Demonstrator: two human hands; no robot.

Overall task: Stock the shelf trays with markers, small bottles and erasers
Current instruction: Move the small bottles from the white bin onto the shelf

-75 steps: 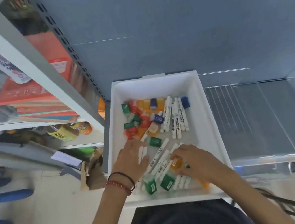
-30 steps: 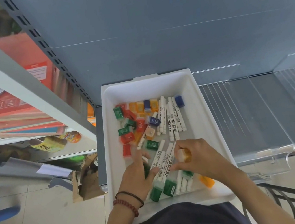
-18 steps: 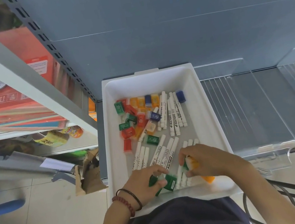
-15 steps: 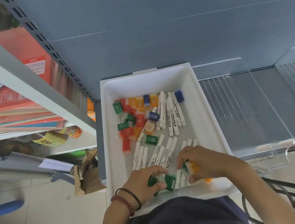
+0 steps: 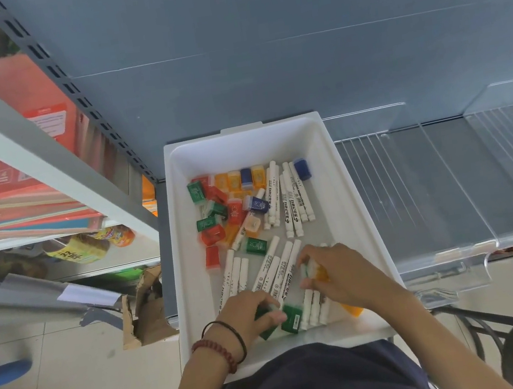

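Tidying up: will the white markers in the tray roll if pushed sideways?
Probably: the white markers look round, lying flat on the smooth floor of the white tray. They seem rigid, likely light, so should shift without bending.

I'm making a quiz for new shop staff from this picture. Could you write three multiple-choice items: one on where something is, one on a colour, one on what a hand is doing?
1. Where does the clear shelf tray lie relative to the white bin?
A. To its left.
B. Stacked on top of it.
C. To its right.

2. What colour is the eraser that the left hand grips?
A. Red.
B. Green.
C. Blue.

3. What is the right hand doing?
A. Its fingers curl round small orange and green pieces inside the bin.
B. It lies flat on the floor.
C. It lifts a marker above the shelf.

Answers:
1 C: the tray sits just past the bin's right wall.
2 B: dark green shows beneath the curled fingers.
3 A: orange and green show between its thumb and fingers, over the markers.
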